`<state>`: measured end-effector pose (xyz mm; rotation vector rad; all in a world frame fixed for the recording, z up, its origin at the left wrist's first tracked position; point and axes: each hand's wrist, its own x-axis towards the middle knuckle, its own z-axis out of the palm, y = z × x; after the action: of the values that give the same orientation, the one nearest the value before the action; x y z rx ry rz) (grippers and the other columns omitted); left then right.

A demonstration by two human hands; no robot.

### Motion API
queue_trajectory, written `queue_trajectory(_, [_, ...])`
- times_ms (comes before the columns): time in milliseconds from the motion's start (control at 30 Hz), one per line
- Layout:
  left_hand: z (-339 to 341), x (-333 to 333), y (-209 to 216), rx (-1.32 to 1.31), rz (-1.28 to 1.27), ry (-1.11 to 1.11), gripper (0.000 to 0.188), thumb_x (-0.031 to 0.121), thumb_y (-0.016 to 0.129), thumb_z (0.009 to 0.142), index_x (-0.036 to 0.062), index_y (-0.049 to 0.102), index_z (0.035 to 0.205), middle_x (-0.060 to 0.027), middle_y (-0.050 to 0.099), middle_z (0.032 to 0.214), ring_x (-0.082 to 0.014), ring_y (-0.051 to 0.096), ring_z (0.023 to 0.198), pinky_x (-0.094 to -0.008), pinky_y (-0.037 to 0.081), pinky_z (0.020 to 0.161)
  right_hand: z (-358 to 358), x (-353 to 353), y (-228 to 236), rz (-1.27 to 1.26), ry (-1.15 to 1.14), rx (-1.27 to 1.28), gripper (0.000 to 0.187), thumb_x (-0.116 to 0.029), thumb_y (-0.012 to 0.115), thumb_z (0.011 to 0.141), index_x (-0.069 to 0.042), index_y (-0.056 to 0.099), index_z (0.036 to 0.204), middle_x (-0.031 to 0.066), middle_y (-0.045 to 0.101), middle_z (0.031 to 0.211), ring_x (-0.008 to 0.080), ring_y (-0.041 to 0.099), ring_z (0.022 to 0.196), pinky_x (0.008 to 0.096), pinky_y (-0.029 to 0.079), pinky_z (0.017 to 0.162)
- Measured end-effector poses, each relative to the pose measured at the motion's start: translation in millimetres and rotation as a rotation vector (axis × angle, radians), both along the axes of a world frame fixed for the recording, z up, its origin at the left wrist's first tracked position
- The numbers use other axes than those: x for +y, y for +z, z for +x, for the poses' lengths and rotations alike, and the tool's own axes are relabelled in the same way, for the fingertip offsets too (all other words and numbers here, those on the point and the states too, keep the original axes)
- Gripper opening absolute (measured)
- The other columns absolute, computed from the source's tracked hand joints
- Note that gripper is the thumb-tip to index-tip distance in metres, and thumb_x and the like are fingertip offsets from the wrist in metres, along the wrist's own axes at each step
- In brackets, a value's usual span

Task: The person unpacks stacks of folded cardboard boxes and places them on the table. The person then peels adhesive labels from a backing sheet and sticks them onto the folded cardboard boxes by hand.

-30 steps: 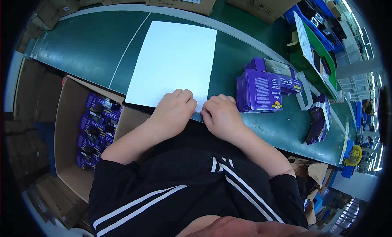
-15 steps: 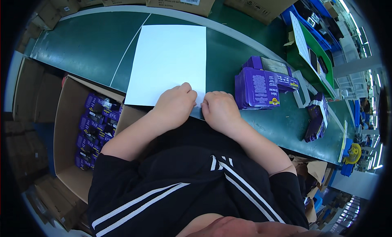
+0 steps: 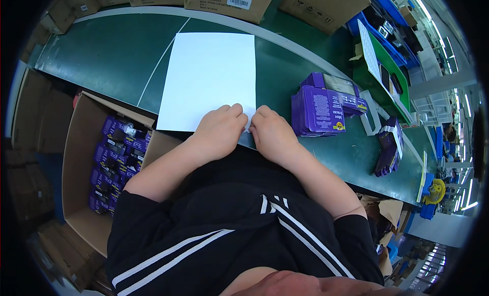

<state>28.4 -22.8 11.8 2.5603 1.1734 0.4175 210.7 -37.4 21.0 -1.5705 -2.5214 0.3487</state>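
A large white sheet (image 3: pixel 209 72) lies on the green table, its lower right corner between my two hands. My left hand (image 3: pixel 221 127) rests over the near edge of the sheet, fingers curled and closed at that corner. Facing it, my right hand (image 3: pixel 272 130) is closed too, its thumb and fingertips pinched at the same corner. The fingertips of both hands nearly meet there, and the exact grip is partly hidden by the knuckles. Just right of my right hand stands a stack of flat purple printed boxes (image 3: pixel 317 110).
An open carton (image 3: pixel 81 194) with purple packages (image 3: pixel 114 158) stands at the left, below the table edge. On the right are a bundle of purple cards (image 3: pixel 388 156), a white frame-like piece (image 3: pixel 371 115) and a green bin (image 3: pixel 369 77). Brown cartons (image 3: pixel 326 8) line the far side.
My right hand's fingers have shifted up slightly and stay pinched by the sheet's corner. The left hand stays nearly in place. The whole view has shifted a little.
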Motion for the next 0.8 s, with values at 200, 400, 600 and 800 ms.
queue_trajectory(200, [2.8, 3.2, -2.5, -0.007, -0.011, 0.048, 0.005, 0.006, 0.057, 0.088, 0.0041, 0.061, 0.09, -0.0118, 0.057, 0.093, -0.0296, 0.058, 0.081, -0.0376, 0.05, 0.073, -9.6, 4.7, 6.6, -0.07, -0.106, -0.076, 0.011, -0.009, 0.059, 0.09, 0.001, 0.062, 0.092, 0.0162, 0.059, 0.093, 0.0346, 0.061, 0.079, 0.0401, 0.052, 0.074])
queue_trajectory(400, [3.1, 7.8, -2.6, 0.007, -0.023, 0.049, 0.006, 0.008, 0.058, 0.088, 0.0042, 0.061, 0.092, -0.012, 0.057, 0.094, -0.03, 0.058, 0.08, -0.0377, 0.05, 0.073, -11.6, 14.1, 15.4, -0.165, -0.134, -0.175, 0.01, -0.009, 0.058, 0.09, 0.0, 0.063, 0.093, 0.0149, 0.059, 0.093, 0.0343, 0.062, 0.079, 0.0393, 0.053, 0.074])
queue_trajectory(600, [0.1, 6.8, -9.2, -0.04, 0.033, 0.029, 0.008, 0.01, 0.058, 0.089, 0.0036, 0.06, 0.094, -0.0126, 0.057, 0.094, -0.03, 0.059, 0.079, -0.0372, 0.05, 0.073, 4.2, 14.4, -0.1, -0.035, -0.008, 0.068, 0.009, -0.009, 0.06, 0.089, -0.002, 0.064, 0.094, 0.013, 0.06, 0.096, 0.0326, 0.062, 0.081, 0.0379, 0.052, 0.075])
queue_trajectory(800, [0.9, 5.1, -9.0, -0.056, 0.062, 0.022, 0.008, 0.01, 0.059, 0.09, 0.0031, 0.059, 0.093, -0.0125, 0.055, 0.093, -0.0297, 0.058, 0.08, -0.0368, 0.05, 0.073, 6.6, 11.2, -4.1, 0.043, 0.053, 0.13, 0.008, -0.007, 0.061, 0.087, -0.002, 0.064, 0.093, 0.0118, 0.06, 0.1, 0.0319, 0.062, 0.081, 0.0371, 0.052, 0.075])
